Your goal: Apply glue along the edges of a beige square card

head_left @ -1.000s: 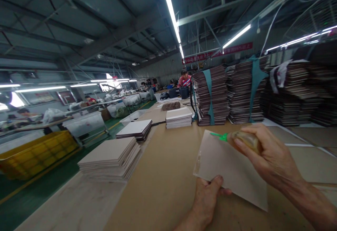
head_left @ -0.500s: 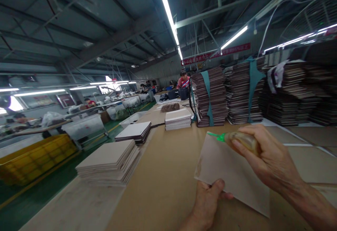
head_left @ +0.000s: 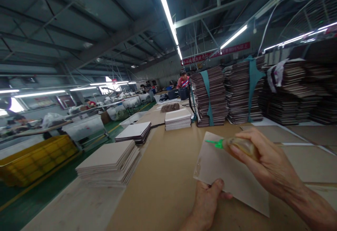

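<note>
Left hand (head_left: 207,203) pinches card (head_left: 231,171) tilted up so right hand (head_left: 265,164), gripping glue bottle (head_left: 238,146), reaches its edge.

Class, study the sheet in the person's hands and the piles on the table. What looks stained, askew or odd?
The sheet in the left hand carries a brownish smear near its left edge. The right hand holds a bottle over it. The nearest pile of boards is fanned out, its edges not flush.
</note>
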Available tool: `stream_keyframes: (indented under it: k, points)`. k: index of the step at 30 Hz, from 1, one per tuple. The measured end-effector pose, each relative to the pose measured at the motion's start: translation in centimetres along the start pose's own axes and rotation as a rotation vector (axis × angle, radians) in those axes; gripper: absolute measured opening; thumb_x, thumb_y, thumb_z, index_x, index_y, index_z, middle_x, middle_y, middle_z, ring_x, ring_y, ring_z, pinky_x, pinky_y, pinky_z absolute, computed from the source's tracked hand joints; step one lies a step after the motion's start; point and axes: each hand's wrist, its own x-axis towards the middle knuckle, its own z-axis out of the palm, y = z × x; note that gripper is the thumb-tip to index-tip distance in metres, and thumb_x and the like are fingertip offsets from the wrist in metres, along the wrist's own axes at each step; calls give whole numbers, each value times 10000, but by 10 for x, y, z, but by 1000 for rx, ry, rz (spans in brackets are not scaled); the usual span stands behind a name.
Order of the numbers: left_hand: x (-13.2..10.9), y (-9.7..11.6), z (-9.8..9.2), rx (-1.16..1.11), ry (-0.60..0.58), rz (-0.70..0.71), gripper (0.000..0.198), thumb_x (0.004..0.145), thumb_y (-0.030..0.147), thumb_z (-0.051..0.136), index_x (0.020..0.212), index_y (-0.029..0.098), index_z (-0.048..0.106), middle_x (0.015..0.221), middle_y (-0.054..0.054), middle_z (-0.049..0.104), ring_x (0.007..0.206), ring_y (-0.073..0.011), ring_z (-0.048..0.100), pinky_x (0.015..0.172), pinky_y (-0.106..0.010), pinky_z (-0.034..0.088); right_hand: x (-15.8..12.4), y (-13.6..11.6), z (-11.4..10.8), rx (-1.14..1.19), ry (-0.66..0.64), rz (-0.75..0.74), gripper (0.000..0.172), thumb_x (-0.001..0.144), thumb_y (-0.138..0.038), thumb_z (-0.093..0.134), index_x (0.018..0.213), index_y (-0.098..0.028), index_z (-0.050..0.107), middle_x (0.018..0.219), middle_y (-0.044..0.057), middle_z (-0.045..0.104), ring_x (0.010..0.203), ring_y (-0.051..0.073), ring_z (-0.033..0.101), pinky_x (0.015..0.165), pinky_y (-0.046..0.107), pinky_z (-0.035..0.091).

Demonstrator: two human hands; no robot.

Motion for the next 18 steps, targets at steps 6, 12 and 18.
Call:
stream_keyframes:
  k: [6,12,18]
  points:
    - [0,-1,-1,6,9,-3,836,691,602,1003,1371,173,775,1158,-122,854,915,-262,755,733,-341,646,-1,0,0,20,-7,4,214,1133,-479,628,1162,-271,671,1014,42,688,824,263,687,705,394,540]
    - [-1,0,-2,1,-6,2,819,711,575,996,1396,191,761,1192,-110,855,958,-262,759,733,-322,648,-1,1,-2,7,19,-10,222,1146,-490,609,1168,-274,655,1023,46,693,843,268,693,716,393,546]
    - [0,-4,-3,9,10,-8,811,693,598,1002,1348,170,786,1193,-128,853,938,-268,762,721,-331,646,2,6,-2,-14,31,-29,232,1150,-481,603,1212,-261,646,1070,57,699,888,277,699,773,412,561]
